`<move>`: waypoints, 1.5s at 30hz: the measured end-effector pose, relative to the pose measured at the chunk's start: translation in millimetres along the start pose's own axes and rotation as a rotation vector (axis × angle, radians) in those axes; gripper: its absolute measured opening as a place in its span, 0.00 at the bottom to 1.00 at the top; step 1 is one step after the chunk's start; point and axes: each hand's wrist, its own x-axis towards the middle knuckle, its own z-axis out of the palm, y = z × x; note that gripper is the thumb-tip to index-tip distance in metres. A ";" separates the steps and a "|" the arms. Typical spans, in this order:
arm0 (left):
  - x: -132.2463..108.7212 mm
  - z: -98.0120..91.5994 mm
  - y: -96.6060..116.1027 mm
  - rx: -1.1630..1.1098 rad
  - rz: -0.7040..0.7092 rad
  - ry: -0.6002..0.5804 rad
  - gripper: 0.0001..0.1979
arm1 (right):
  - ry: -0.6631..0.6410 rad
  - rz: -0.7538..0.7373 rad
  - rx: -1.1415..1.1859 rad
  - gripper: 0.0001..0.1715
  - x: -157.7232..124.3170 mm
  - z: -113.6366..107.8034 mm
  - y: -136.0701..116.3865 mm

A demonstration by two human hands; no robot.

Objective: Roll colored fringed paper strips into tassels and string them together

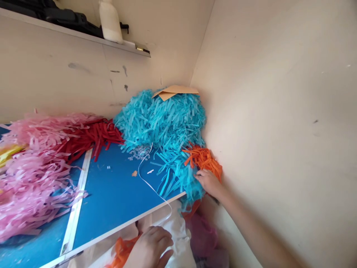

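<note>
At the table's right corner, my right hand has its fingers bent and pressed together at the edge of the light-blue paper fringe. Part of that fringe hangs over the table edge. Orange paper fringe lies directly behind this hand, against the wall. My left hand is low in front of the table, fingers curved and thumb apart, with nothing visible between them. Beside its back is a bunch of orange strips. A thin white string runs from the blue pile over the table edge toward my left hand.
Pink fringe and dark red fringe cover the left of the blue table. A tan paper sheet tops the blue pile. Above, a wall shelf holds a white bottle. A wall closes the right side.
</note>
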 end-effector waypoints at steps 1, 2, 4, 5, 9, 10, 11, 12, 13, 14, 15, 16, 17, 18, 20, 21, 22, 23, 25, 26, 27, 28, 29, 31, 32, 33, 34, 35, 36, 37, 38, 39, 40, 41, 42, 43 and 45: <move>0.7 -0.9 1.2 0.000 -0.001 0.004 0.09 | 0.000 0.004 0.005 0.15 1.7 2.9 0.1; 1.7 -2.5 2.8 0.001 -0.007 0.003 0.08 | 0.001 0.013 0.011 0.15 3.6 4.8 0.4; 4.3 -7.1 6.3 0.001 -0.026 -0.014 0.06 | 0.002 0.037 0.025 0.15 8.4 5.7 1.6; 5.9 -9.4 7.7 0.001 -0.033 -0.018 0.06 | 0.002 0.049 0.031 0.14 11.5 4.8 2.6; 17.8 -18.1 8.8 0.011 -0.033 -0.019 0.07 | -0.022 0.085 0.052 0.12 29.3 -7.7 9.6; 23.5 -20.4 8.1 0.020 -0.040 -0.033 0.07 | -0.039 0.084 0.060 0.11 34.6 -13.2 12.3; 30.7 -22.7 7.2 0.032 -0.052 -0.055 0.07 | -0.062 0.076 0.072 0.10 40.0 -19.6 15.1; 39.5 -24.7 6.2 0.047 -0.064 -0.081 0.08 | -0.086 0.061 0.086 0.09 45.3 -26.6 18.1; 49.8 -25.9 4.9 0.066 -0.073 -0.105 0.08 | -0.106 0.046 0.096 0.09 50.5 -33.9 21.0; 61.3 -26.2 3.3 0.089 -0.081 -0.128 0.08 | -0.118 0.033 0.102 0.09 55.6 -41.1 23.7; 73.9 -25.2 1.4 0.119 -0.089 -0.152 0.09 | -0.122 0.024 0.106 0.09 60.6 -47.9 26.0; 87.1 -22.8 -1.0 0.154 -0.098 -0.178 0.11 | -0.117 0.020 0.108 0.09 65.4 -54.2 27.8; 100.3 -19.2 -3.8 0.194 -0.109 -0.203 0.15 | -0.105 0.020 0.108 0.09 70.1 -59.9 29.2; 113.2 -14.5 -7.0 0.234 -0.118 -0.227 0.19 | -0.089 0.022 0.107 0.09 74.6 -65.0 30.4; 136.1 -3.8 -13.9 0.289 -0.123 -0.278 0.26 | -0.048 0.028 0.110 0.09 82.8 -74.3 32.6; 145.5 1.5 -17.2 0.299 -0.115 -0.299 0.29 | -0.018 0.034 0.112 0.09 86.6 -79.1 34.0; 153.2 6.3 -20.3 0.302 -0.107 -0.317 0.31 | 0.018 0.042 0.115 0.09 90.1 -84.5 35.9; 159.3 10.5 -22.9 0.302 -0.099 -0.325 0.32 | 0.057 0.051 0.120 0.09 93.5 -90.7 38.4; 167.2 16.7 -26.9 0.306 -0.094 -0.320 0.34 | 0.150 0.073 0.130 0.09 99.5 -105.8 44.9; 169.5 18.7 -28.3 0.308 -0.097 -0.311 0.34 | 0.207 0.090 0.131 0.09 102.3 -114.7 48.5; 171.0 19.9 -29.4 0.310 -0.100 -0.298 0.34 | 0.272 0.112 0.132 0.09 104.8 -124.5 52.0; 171.8 20.3 -30.5 0.309 -0.099 -0.282 0.34 | 0.346 0.137 0.133 0.10 107.0 -134.9 54.8; 172.2 19.5 -31.5 0.306 -0.093 -0.263 0.34 | 0.422 0.162 0.136 0.11 108.8 -145.7 56.5; 172.2 13.0 -33.5 0.293 -0.070 -0.214 0.33 | 0.549 0.195 0.146 0.13 110.8 -167.8 54.5; 172.1 6.5 -34.5 0.284 -0.057 -0.179 0.32 | 0.594 0.192 0.161 0.14 110.7 -178.5 50.0; 171.9 -2.4 -35.3 0.274 -0.048 -0.134 0.29 | 0.628 0.170 0.190 0.14 110.0 -188.4 43.0; 171.7 -13.8 -35.9 0.265 -0.046 -0.078 0.26 | 0.649 0.134 0.230 0.14 108.8 -197.2 33.4; 171.6 -27.4 -36.0 0.258 -0.056 -0.008 0.24 | 0.657 0.089 0.274 0.14 107.2 -204.6 21.3; 171.6 -42.7 -35.5 0.257 -0.078 0.075 0.23 | 0.650 0.044 0.311 0.14 105.8 -210.5 7.2; 171.4 -59.0 -34.3 0.264 -0.114 0.164 0.22 | 0.632 0.000 0.336 0.13 104.9 -214.7 -8.6; 171.1 -75.5 -32.5 0.270 -0.152 0.267 0.21 | 0.602 -0.040 0.344 0.13 104.7 -217.3 -25.6; 170.3 -91.3 -30.2 0.273 -0.174 0.378 0.20 | 0.569 -0.076 0.332 0.12 105.4 -218.4 -43.2; 168.8 -105.4 -27.6 0.269 -0.174 0.487 0.19 | 0.541 -0.111 0.308 0.12 107.2 -218.1 -61.0; 166.3 -117.4 -25.0 0.261 -0.157 0.584 0.20 | 0.521 -0.145 0.279 0.12 109.8 -216.5 -78.7; 162.7 -126.7 -22.7 0.248 -0.132 0.665 0.22 | 0.504 -0.177 0.251 0.11 113.1 -213.9 -95.9; 158.0 -133.4 -21.0 0.234 -0.110 0.727 0.23 | 0.485 -0.203 0.234 0.11 116.8 -210.3 -112.4; 145.4 -140.2 -20.2 0.211 -0.110 0.801 0.21 | 0.436 -0.249 0.239 0.10 124.9 -201.0 -143.6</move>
